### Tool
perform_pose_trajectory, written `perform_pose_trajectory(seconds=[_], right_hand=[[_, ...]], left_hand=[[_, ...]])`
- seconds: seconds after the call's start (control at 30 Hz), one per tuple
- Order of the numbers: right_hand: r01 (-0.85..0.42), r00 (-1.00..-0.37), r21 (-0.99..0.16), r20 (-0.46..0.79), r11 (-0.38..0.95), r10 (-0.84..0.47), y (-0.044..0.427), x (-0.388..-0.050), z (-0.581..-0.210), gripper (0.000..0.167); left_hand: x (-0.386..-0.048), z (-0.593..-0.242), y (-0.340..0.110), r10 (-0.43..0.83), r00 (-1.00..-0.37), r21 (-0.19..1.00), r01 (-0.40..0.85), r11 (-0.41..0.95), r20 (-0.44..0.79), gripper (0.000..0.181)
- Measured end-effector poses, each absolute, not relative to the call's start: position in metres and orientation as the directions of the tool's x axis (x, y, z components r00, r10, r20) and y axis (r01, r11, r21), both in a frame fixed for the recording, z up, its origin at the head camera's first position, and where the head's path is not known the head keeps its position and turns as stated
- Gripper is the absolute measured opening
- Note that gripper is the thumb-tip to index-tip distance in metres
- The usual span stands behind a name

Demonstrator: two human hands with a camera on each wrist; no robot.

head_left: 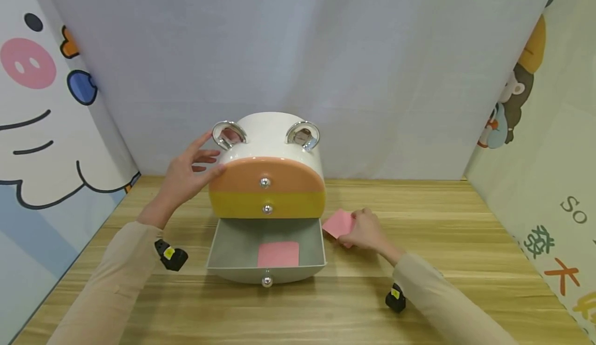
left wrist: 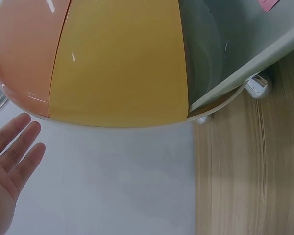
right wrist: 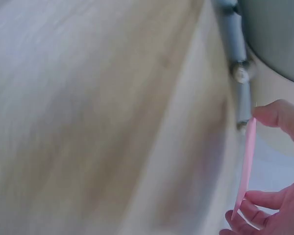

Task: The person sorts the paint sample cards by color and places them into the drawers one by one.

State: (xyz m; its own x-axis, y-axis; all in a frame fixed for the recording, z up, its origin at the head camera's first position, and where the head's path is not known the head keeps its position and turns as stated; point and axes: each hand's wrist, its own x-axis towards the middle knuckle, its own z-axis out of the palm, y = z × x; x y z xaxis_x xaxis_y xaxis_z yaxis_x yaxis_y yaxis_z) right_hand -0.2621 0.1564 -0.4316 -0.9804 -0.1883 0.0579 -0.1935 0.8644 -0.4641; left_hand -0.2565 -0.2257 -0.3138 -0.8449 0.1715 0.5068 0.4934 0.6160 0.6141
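A small desktop drawer box (head_left: 272, 135) with a white rounded top and two ear-like rings stands mid-table. Its orange drawer (head_left: 237, 174) and yellow drawer (head_left: 242, 205) are closed. The grey bottom drawer (head_left: 233, 241) is pulled out, with a flat pink card (head_left: 278, 255) lying in it. At the box's upper left side, my left hand (head_left: 183, 177) touches it, thumb near the orange front and fingers spread. Right of the open drawer, my right hand (head_left: 367, 231) pinches another pink card (head_left: 337, 223) between thumb and fingers; the right wrist view shows this card (right wrist: 246, 166) edge-on.
The wooden table (head_left: 433, 221) extends on both sides of the box. A pale curtain (head_left: 396, 76) hangs behind it. Cartoon-printed panels stand at the left (head_left: 42, 128) and right (head_left: 535, 179). Silver knobs sit on the drawer fronts.
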Motion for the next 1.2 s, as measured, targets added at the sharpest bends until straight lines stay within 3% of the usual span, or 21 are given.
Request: perform_pose_trajectory(seconds=[0.53, 0.9, 1.2], right_hand=[[-0.42, -0.907, -0.491, 0.238, 0.763, -0.347, 0.192, -0.241, -0.374, 0.069], [-0.526, -0.85, -0.484, 0.275, 0.7, -0.449, 0.173, -0.224, -0.351, 0.07], [-0.585, -0.81, -0.453, 0.297, 0.672, -0.505, 0.154, -0.211, -0.351, 0.072]], left_hand=[[-0.256, -0.314, -0.226, 0.169, -0.836, 0.608, 0.504, 0.613, 0.523, 0.072], [-0.257, -0.313, -0.225, 0.167, -0.833, 0.606, 0.506, 0.614, 0.527, 0.072], [-0.26, -0.316, -0.226, 0.155, -0.839, 0.619, 0.497, 0.608, 0.521, 0.072]])
